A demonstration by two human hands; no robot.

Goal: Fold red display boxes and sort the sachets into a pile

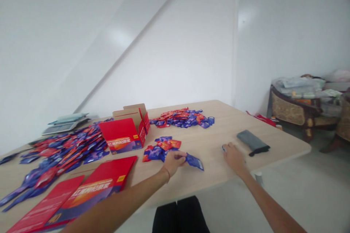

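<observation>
My left hand [174,162] is closed in a pinch on one end of a blue sachet [195,162], whose other end reaches right, just over the table. Just beyond that hand lies a small heap of red and blue sachets [157,151], partly hidden by my fingers. My right hand [233,156] rests low over the table, its fingers closed around something small with a bluish-white tip. What that is I cannot make out. To its right lies a dark grey pouch [253,141].
Open red cartons [120,134] stand left of the small heap, and flattened red cartons [93,189] lie at front left. A large sachet pile [65,149] spreads over the left side, another sachet pile [183,118] at the back. A loaded chair [292,111] stands beyond the table [290,149].
</observation>
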